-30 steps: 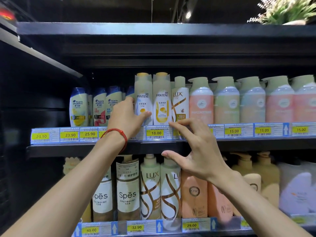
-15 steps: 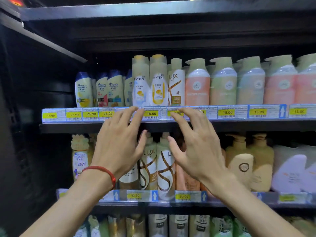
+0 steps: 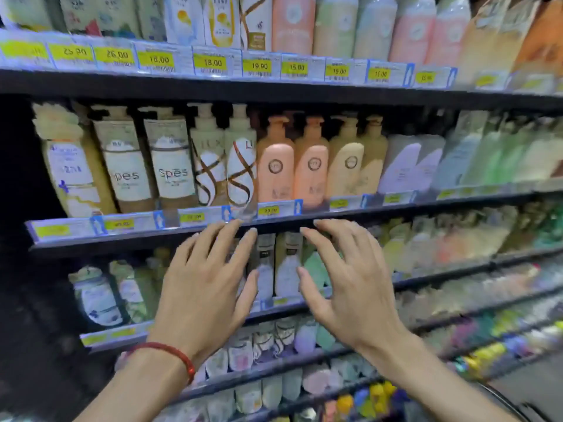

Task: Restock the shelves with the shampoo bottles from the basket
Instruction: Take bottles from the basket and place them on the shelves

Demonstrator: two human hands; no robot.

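My left hand (image 3: pixel 207 287), with a red cord at the wrist, and my right hand (image 3: pixel 347 287) hang side by side in front of the shelves, fingers spread, holding nothing. Their fingertips reach the front edge of the middle shelf (image 3: pixel 396 205). That shelf carries Spes bottles (image 3: pixel 170 159), Lux pump bottles (image 3: pixel 225 166) and peach pump bottles (image 3: pixel 275 166). Between my hands, on the shelf below, stand two pale bottles with dark caps (image 3: pixel 288 266). The top shelf (image 3: pixel 274 89) holds Pantene and pastel bottles. No basket is clearly in view.
Yellow price tags (image 3: pixel 210 63) line every shelf edge. Lower shelves (image 3: pixel 457 312) slope away to the right, packed with small blurred bottles and pouches. A dark rounded object (image 3: pixel 530 409) shows at the bottom right corner. The left side is a dark panel.
Both hands have come down from the top shelf's edge to the middle shelf's edge, still spread and holding nothing. The view has tilted down, revealing more lower shelves.
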